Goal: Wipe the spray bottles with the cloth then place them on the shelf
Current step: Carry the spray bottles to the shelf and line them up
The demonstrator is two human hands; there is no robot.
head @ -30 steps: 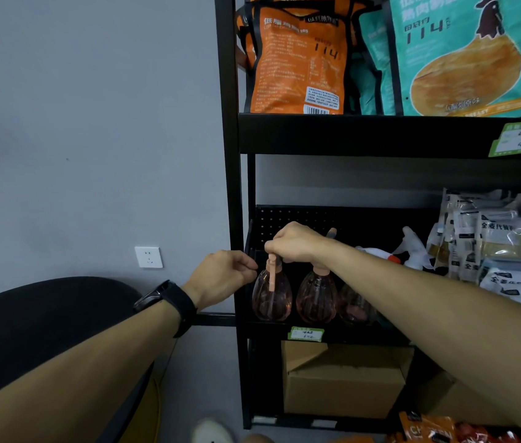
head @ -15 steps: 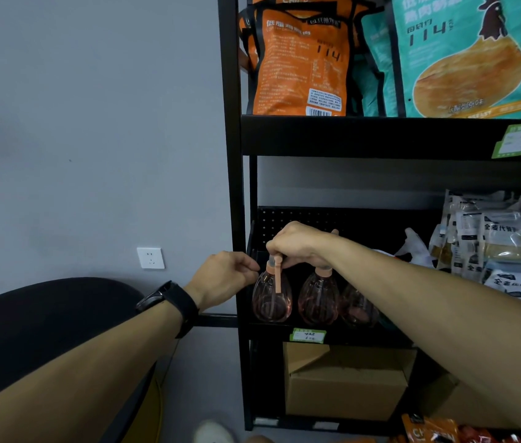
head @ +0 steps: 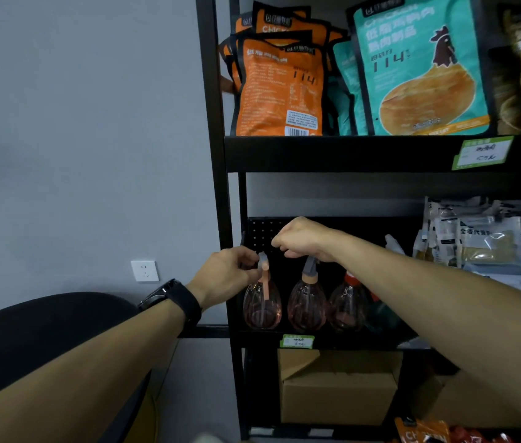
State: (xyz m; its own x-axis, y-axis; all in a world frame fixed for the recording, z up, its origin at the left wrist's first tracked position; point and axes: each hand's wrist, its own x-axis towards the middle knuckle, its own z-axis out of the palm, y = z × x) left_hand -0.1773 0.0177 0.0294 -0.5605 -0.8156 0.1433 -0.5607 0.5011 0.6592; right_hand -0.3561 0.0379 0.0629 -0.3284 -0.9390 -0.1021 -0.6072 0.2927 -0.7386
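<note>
Three pink translucent spray bottles stand in a row on the black shelf (head: 364, 343). My left hand (head: 229, 274), with a black watch on its wrist, pinches the grey head of the leftmost spray bottle (head: 262, 303). My right hand (head: 304, 239) hovers with curled fingers, and I see nothing in them. Its heel lies just over the grey head of the middle spray bottle (head: 306, 303). My right forearm partly covers the third spray bottle (head: 347, 306). No cloth is in view.
A white sprayer head (head: 393, 245) shows behind my right arm, with pale packets (head: 483, 241) at the right. Orange and teal snack bags (head: 280, 87) fill the upper shelf. A cardboard box (head: 339, 388) sits below. A black chair (head: 45, 330) is at my left.
My right hand has let go of the leftmost bottle's head and lifted up and right. My left hand has moved right from the shelf post onto that head.
</note>
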